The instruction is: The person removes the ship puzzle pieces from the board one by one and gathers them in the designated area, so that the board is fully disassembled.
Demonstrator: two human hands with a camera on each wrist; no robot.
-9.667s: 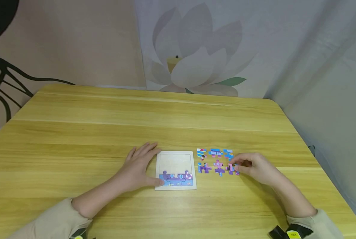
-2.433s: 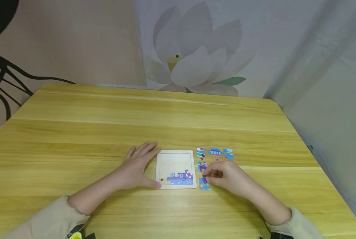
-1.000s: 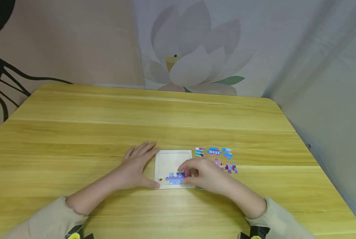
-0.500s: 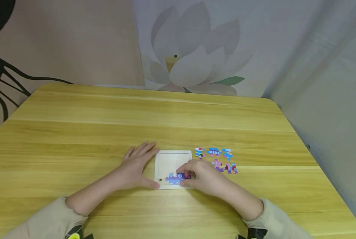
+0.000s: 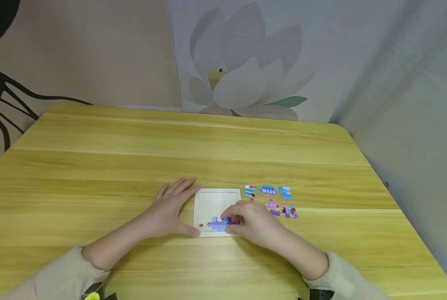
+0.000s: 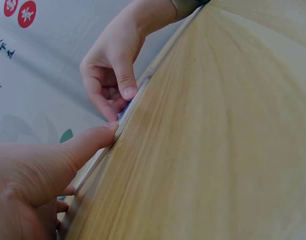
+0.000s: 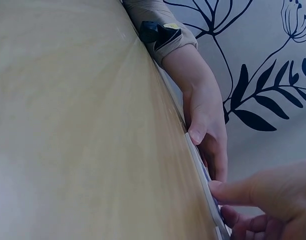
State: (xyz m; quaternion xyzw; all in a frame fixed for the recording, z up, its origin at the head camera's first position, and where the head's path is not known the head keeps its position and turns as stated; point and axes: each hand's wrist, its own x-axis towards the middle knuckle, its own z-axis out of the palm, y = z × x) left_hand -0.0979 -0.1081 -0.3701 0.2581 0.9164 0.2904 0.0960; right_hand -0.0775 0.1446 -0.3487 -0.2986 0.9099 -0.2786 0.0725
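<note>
A pale square puzzle tray [image 5: 217, 190] lies on the table. Along its bottom edge sit blue and purple jigsaw pieces [image 5: 217, 225], with bare tray to their left and above. My left hand [image 5: 171, 212] is spread flat-fingered at the tray's left side, thumb on the lower left corner. From the right, my right hand [image 5: 259, 223] reaches over the tray and pinches a purple piece at the lower right between thumb and fingers, covering most of it. In the left wrist view, a bit of purple shows between the right hand's [image 6: 110, 62] thumb and fingers.
Right of the tray lie loose pieces: a striped one [image 5: 250, 190], a blue train-like one [image 5: 269, 191], an orange-spotted blue one [image 5: 285, 193] and pink-purple ones [image 5: 273, 207] behind my right hand. A black chair [image 5: 0, 89] stands beyond the table's left edge.
The lower left piece left the tray and lay on the table to its right. My right hand has since moved left from the loose pieces onto the tray's lower right. My left hand stays put.
</note>
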